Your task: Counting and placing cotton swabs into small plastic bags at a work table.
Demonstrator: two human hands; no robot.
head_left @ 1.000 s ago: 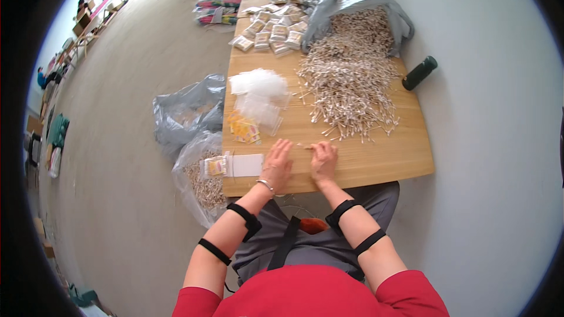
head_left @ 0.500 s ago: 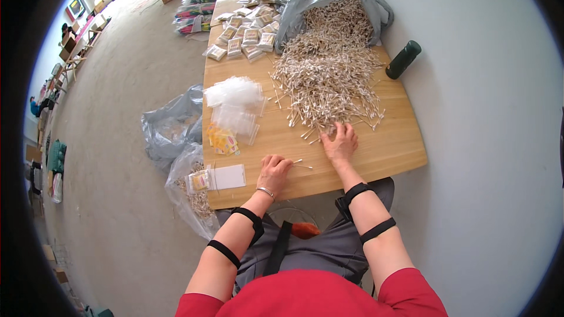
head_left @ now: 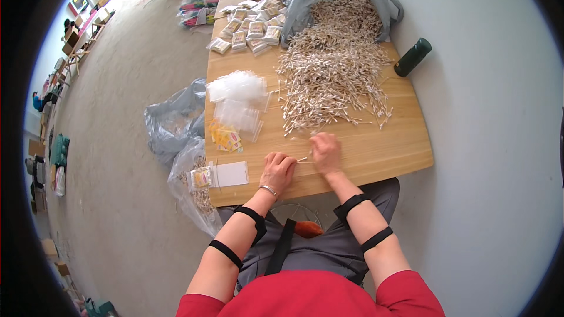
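My left hand (head_left: 278,171) rests on the wooden table near its front edge, fingers closed around a few cotton swabs (head_left: 302,159) whose tips stick out to the right. Just beside it, my right hand (head_left: 326,154) is curled in a pinch, with blurred swabs showing at its fingertips; how many cannot be made out. Beyond both hands spreads a large pile of loose cotton swabs (head_left: 329,76), spilling from a grey plastic bag (head_left: 296,9). To the left lie clear plastic sachets (head_left: 238,91) and yellow printed cards (head_left: 225,136).
Filled swab packets (head_left: 256,29) lie at the back left. A dark green bottle (head_left: 413,57) stands by the wall. At the left edge are a white card (head_left: 232,174) and a swab packet (head_left: 201,177). Plastic bags (head_left: 176,120) hang beside the table.
My right hand has drawn back from the near edge of the swab pile toward my left hand, its fingers now closed. My left hand has stayed nearly in place.
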